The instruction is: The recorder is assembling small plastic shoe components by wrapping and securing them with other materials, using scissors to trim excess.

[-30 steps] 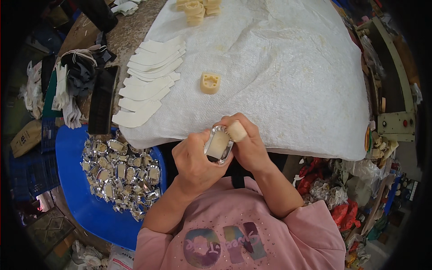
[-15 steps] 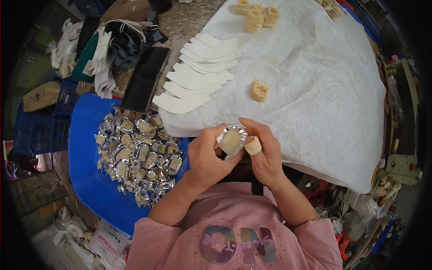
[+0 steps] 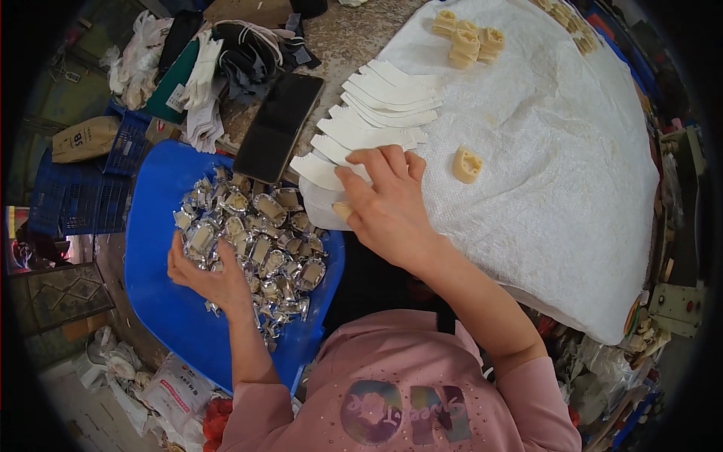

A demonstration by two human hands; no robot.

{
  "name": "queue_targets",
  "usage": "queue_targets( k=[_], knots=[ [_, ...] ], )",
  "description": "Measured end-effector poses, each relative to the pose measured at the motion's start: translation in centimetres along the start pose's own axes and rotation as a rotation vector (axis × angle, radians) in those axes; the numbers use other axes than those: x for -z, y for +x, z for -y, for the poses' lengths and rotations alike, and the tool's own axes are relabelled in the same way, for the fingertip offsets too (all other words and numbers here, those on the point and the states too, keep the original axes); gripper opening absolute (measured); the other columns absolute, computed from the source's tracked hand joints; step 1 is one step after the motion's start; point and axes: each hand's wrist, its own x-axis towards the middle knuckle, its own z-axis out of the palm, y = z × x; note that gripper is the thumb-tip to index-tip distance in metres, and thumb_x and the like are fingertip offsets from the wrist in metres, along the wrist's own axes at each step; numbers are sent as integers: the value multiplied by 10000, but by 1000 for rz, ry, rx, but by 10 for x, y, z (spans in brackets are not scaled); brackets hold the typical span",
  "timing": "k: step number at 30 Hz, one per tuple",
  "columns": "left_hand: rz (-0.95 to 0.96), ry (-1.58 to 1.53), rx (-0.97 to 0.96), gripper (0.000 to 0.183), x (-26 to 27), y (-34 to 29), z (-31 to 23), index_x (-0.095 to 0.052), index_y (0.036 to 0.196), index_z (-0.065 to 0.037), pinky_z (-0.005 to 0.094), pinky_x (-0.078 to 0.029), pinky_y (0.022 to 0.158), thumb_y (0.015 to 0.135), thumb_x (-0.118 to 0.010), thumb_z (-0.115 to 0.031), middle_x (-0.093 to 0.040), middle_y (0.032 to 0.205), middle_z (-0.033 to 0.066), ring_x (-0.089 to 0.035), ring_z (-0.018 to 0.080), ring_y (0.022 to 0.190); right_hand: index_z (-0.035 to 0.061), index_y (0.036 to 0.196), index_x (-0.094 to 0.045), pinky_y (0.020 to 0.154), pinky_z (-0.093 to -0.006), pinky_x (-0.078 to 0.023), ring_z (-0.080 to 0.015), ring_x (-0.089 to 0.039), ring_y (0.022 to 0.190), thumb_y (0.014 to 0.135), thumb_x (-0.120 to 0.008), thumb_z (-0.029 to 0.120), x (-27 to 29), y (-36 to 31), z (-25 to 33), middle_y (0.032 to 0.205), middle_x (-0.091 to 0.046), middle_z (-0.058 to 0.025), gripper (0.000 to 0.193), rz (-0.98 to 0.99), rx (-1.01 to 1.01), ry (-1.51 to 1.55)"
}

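My left hand point(image 3: 207, 275) is over the blue basin point(image 3: 154, 294), fingers spread around the heap of small silver foil-edged pieces point(image 3: 263, 248) with cream faces. Nothing shows firmly held in it. Over the near left corner of the white-covered surface, my right hand point(image 3: 392, 203) reaches palm down, fingertips bent onto the fanned white strips point(image 3: 316, 172). A small cream ring-shaped piece point(image 3: 343, 211) stays at its thumb. To the right of this hand, one hollow cream block point(image 3: 467, 164) stands alone on the white woven cover point(image 3: 557, 203).
Several cream blocks point(image 3: 465, 41) are grouped at the far edge of the cover. A black phone point(image 3: 279, 128) lies between basin and strips. Gloves and cloths point(image 3: 245, 60) lie behind it. Dark blue crates point(image 3: 75, 192) stand at the left; a metal box point(image 3: 678, 297) is at the right.
My hands have parted. The left moved from the silver foil-edged piece it held to over the basin; the right moved left onto the white strips, taking the cream ring along. The view shifted slightly.
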Motion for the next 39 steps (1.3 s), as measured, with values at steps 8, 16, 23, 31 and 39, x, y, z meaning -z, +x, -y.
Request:
queue_targets(
  k=[8, 16, 23, 31, 39],
  knots=[
    [318, -571, -158, 321, -15, -12, -74, -594, 1019, 4, 383, -408, 881, 702, -628, 41, -530, 1070, 153, -517, 300, 1004, 49, 902, -613, 789, -414, -321, -269, -486, 882, 711, -591, 30, 1, -5, -6, 894, -558, -75, 193, 52, -144, -93],
    [435, -637, -512, 424, -47, -8, -127, -595, 1114, -21, 397, -408, 907, 696, -609, 52, -557, 1147, 165, -534, 324, 1073, -8, 971, -592, 720, -385, -403, -262, -539, 813, 794, -553, 16, 13, -7, -21, 813, -605, -108, 183, -36, -428, 384],
    [453, -420, -628, 316, -49, -6, -109, -662, 1044, -64, 418, -342, 995, 751, -567, 7, -583, 1174, 130, -535, 270, 1145, -22, 1013, -559, 789, -243, -440, -115, -576, 868, 928, -472, 33, 39, -35, -36, 960, -628, -88, 134, -524, -677, 661],
    [306, -267, -616, 251, -18, -5, -143, -643, 1032, -14, 398, -368, 934, 816, -552, -104, -585, 1092, 196, -547, 356, 1049, 25, 967, -563, 756, -396, -403, -291, -521, 860, 681, -589, -3, 87, -40, -41, 956, -597, -82, 289, -373, -86, -116],
    [1083, -1527, 692, 411, -25, -41, -168, -487, 1230, 82, 225, -434, 608, 1008, -332, -228, -599, 826, 81, -540, 118, 695, 24, 995, -605, 787, -399, -401, -287, -488, 900, 683, -656, 124, 84, -44, -33, 1000, -535, -110, 332, -76, -177, 80]
  ],
)
